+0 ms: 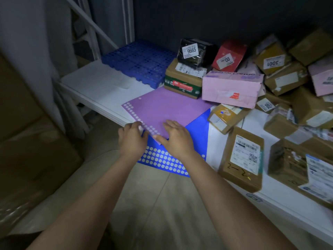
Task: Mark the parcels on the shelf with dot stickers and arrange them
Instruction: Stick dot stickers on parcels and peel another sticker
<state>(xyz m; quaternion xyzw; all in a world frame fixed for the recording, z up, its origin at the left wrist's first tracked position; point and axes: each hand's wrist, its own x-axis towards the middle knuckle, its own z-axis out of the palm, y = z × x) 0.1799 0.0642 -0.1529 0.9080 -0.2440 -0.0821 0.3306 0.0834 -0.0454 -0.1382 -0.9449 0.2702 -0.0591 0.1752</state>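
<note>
Here, left hand [132,137] seemingly pinching purple sheet [162,107], right hand [177,138] flat

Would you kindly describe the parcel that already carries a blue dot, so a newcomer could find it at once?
Start at the white shelf and find the purple sticker sheet lying on the blue sticker sheet. Just right of them, below the pink box, lies a small brown parcel at a slant. Unlike the neighbouring brown boxes, it shows one blue dot on top.
</note>
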